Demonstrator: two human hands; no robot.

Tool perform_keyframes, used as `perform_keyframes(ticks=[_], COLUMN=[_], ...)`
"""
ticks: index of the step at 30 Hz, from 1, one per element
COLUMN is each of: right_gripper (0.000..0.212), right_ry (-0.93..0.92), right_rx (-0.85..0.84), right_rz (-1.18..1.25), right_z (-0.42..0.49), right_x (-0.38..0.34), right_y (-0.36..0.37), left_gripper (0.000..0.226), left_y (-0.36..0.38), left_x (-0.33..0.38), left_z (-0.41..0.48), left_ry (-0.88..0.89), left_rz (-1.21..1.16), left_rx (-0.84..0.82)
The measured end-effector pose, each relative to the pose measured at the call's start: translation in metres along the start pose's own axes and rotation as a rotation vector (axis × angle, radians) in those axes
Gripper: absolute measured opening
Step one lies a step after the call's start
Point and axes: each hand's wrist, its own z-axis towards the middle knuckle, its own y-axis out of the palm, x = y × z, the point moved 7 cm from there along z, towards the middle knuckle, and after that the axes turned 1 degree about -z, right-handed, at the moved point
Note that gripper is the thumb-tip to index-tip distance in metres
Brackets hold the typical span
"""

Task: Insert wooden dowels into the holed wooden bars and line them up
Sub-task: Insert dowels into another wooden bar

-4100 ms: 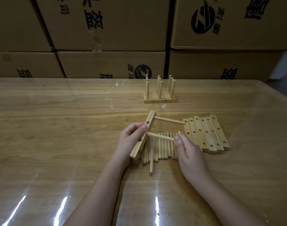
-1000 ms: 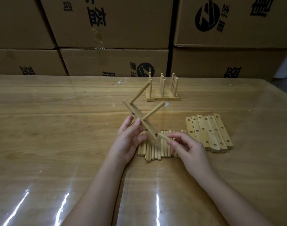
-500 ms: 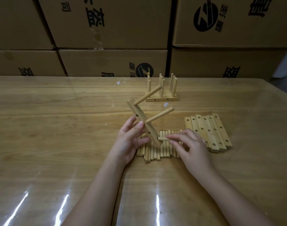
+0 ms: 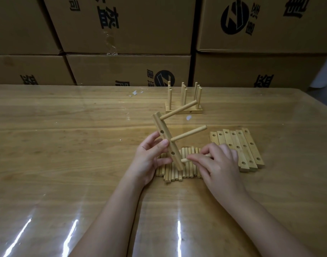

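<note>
My left hand (image 4: 150,159) grips a holed wooden bar (image 4: 167,140), held nearly upright above the table. Two dowels stick out of the bar to the right, an upper dowel (image 4: 179,109) and a middle dowel (image 4: 188,133). My right hand (image 4: 219,165) pinches a third dowel (image 4: 185,160), its left end against the bar's lower part. Below both hands lies a row of loose dowels (image 4: 186,164). Several holed bars (image 4: 238,148) lie side by side to the right. Further back, finished bars with upright dowels (image 4: 184,106) stand together.
The work rests on a glossy wooden table (image 4: 66,145). Stacked cardboard boxes (image 4: 129,43) form a wall along the table's far edge. A few white scraps (image 4: 135,93) lie on the table near the back.
The bar has been turned more upright in my left hand. My right hand has brought a third dowel from the pile to the bar's lower end.
</note>
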Motion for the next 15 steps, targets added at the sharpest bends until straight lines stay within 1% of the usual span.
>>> perform_keyframes(ticks=[4,8,11,13,15], right_gripper=[0.017,0.011,0.012,0.014,0.023], right_ry=[-0.038,-0.059,-0.069,-0.054,-0.015], right_rx=[0.001,-0.004,-0.018,-0.015,-0.004], right_rz=[-0.015,-0.012,-0.034,-0.019,0.028], right_z=[0.0001,0.001,0.0018,0.0006,-0.0009], right_x=[-0.0049,-0.0079,-0.0089,-0.0076,-0.0054], right_y=[-0.0001,-0.0012,-0.0001,0.0011,0.0008], left_gripper=[0.048,0.042,0.041,0.045,0.05], left_y=[0.0002,-0.0005,-0.0001,-0.0007,-0.0019], left_x=[-0.0022,-0.0042,-0.0042,-0.0028,-0.0008], left_z=[-0.0001,0.0006,0.0006,0.0008,0.0012], left_ry=[0.006,0.003,-0.001,0.008,0.015], left_rz=[0.027,0.036,0.051,0.051,0.047], left_rx=[-0.024,-0.058,-0.071,-0.058,-0.049])
